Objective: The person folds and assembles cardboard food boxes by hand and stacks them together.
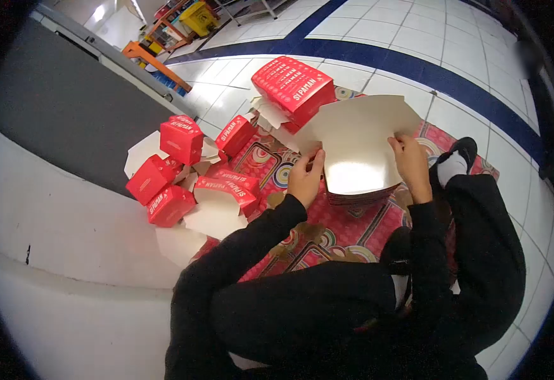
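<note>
Your left hand (305, 182) and right hand (412, 166) are pinching opposite edges of the card (360, 136) lying between them.

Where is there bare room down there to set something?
There's open mat between the card stack and the black trousers, and open tiled floor beyond the blue stripe. It's crowded at the mat's left, where red boxes heap near the grey panel, and where the left hand and right hand flank the cards.
</note>
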`<action>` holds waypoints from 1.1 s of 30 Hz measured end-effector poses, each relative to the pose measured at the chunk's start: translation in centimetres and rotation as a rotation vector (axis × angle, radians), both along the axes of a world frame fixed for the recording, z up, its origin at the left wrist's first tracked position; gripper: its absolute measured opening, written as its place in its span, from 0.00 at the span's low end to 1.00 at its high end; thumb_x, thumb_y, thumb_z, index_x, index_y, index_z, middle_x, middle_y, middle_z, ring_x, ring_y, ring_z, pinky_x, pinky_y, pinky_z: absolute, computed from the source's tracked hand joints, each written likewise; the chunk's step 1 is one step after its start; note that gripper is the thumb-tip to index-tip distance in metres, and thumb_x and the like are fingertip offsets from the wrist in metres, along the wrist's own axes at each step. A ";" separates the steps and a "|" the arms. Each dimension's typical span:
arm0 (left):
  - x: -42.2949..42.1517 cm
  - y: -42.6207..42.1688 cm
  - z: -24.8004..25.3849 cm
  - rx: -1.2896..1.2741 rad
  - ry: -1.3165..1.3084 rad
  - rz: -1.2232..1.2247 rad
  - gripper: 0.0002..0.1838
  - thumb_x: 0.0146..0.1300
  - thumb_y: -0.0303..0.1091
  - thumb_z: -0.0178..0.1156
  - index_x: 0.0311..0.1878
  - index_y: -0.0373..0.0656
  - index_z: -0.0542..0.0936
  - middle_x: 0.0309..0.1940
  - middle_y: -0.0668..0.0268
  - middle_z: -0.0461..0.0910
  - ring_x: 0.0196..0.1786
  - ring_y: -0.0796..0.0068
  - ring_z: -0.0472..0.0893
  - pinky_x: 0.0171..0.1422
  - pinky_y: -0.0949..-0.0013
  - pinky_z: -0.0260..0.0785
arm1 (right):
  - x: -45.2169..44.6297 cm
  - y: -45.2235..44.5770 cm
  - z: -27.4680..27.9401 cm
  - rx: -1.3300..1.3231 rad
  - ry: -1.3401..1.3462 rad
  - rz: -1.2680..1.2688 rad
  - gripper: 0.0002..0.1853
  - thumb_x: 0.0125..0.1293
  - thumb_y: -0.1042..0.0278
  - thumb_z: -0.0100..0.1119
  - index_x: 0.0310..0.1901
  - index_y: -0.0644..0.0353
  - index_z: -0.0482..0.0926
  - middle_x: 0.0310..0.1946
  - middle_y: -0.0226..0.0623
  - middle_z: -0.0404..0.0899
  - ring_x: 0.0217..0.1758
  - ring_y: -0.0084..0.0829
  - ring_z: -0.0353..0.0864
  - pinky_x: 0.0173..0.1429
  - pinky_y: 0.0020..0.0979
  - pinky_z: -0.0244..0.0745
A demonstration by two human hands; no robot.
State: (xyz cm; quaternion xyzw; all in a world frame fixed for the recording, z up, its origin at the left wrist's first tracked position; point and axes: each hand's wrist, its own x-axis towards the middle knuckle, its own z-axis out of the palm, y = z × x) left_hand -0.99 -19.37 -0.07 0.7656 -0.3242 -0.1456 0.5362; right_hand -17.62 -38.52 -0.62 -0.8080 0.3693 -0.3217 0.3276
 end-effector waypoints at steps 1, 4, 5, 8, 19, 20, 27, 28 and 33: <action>0.5 0.7 -0.5 -0.002 -0.003 0.008 0.22 0.73 0.44 0.58 0.52 0.30 0.79 0.41 0.56 0.84 0.41 0.71 0.81 0.47 0.70 0.72 | -0.1 0.3 0.1 0.031 -0.098 -0.036 0.21 0.69 0.53 0.57 0.42 0.69 0.83 0.33 0.58 0.83 0.42 0.57 0.83 0.48 0.48 0.75; 5.1 5.4 -6.0 -0.018 -0.253 0.351 0.23 0.66 0.47 0.65 0.48 0.34 0.75 0.41 0.57 0.79 0.45 0.64 0.78 0.54 0.65 0.70 | -0.9 0.6 -0.6 0.107 -0.068 -0.057 0.25 0.67 0.49 0.60 0.47 0.69 0.82 0.40 0.55 0.84 0.46 0.50 0.84 0.51 0.42 0.76; 7.4 7.9 -8.7 0.099 -0.384 0.563 0.25 0.63 0.49 0.68 0.46 0.35 0.73 0.40 0.57 0.77 0.46 0.62 0.77 0.56 0.64 0.69 | -1.1 0.5 -1.1 0.160 -0.075 -0.087 0.26 0.67 0.48 0.60 0.48 0.68 0.82 0.42 0.55 0.84 0.47 0.48 0.84 0.52 0.41 0.76; 8.9 14.0 -10.5 0.446 -0.608 1.084 0.31 0.55 0.55 0.72 0.45 0.36 0.74 0.42 0.53 0.76 0.48 0.58 0.76 0.57 0.62 0.68 | -1.5 0.2 -2.6 0.138 -0.138 -0.084 0.27 0.68 0.45 0.61 0.48 0.67 0.83 0.26 0.45 0.81 0.27 0.30 0.79 0.34 0.33 0.72; 14.6 20.7 -4.7 -0.888 0.642 0.749 0.20 0.69 0.44 0.49 0.47 0.36 0.79 0.46 0.56 0.82 0.48 0.54 0.80 0.58 0.56 0.72 | -3.2 0.7 0.3 0.238 -0.188 -0.153 0.24 0.69 0.47 0.59 0.48 0.64 0.83 0.24 0.41 0.80 0.26 0.29 0.78 0.34 0.33 0.71; 13.7 21.4 -2.1 -0.892 0.639 0.751 0.20 0.69 0.44 0.49 0.47 0.36 0.79 0.46 0.56 0.82 0.48 0.54 0.80 0.58 0.56 0.72 | -3.3 0.7 0.6 0.198 -0.212 -0.167 0.23 0.70 0.47 0.59 0.47 0.64 0.83 0.23 0.41 0.79 0.25 0.30 0.77 0.33 0.34 0.71; 11.6 26.9 8.8 -0.734 0.289 0.480 0.18 0.65 0.40 0.48 0.50 0.37 0.77 0.50 0.54 0.81 0.53 0.55 0.82 0.58 0.50 0.77 | -3.5 3.2 4.2 0.171 -0.164 -0.179 0.21 0.70 0.49 0.58 0.47 0.62 0.83 0.25 0.46 0.81 0.27 0.36 0.80 0.36 0.35 0.72; 10.3 26.1 11.1 -0.808 0.320 0.533 0.18 0.67 0.40 0.48 0.50 0.37 0.76 0.49 0.55 0.81 0.53 0.56 0.82 0.58 0.51 0.77 | -3.5 3.6 4.8 0.168 -0.164 -0.164 0.21 0.70 0.49 0.58 0.47 0.62 0.83 0.24 0.46 0.80 0.26 0.37 0.80 0.36 0.36 0.72; 3.5 19.4 17.4 -0.616 -0.304 0.440 0.16 0.69 0.40 0.48 0.38 0.35 0.76 0.40 0.59 0.76 0.44 0.67 0.81 0.55 0.63 0.76 | -2.9 3.3 3.3 0.306 -0.364 0.075 0.22 0.71 0.50 0.58 0.46 0.65 0.82 0.23 0.37 0.79 0.29 0.28 0.80 0.37 0.32 0.74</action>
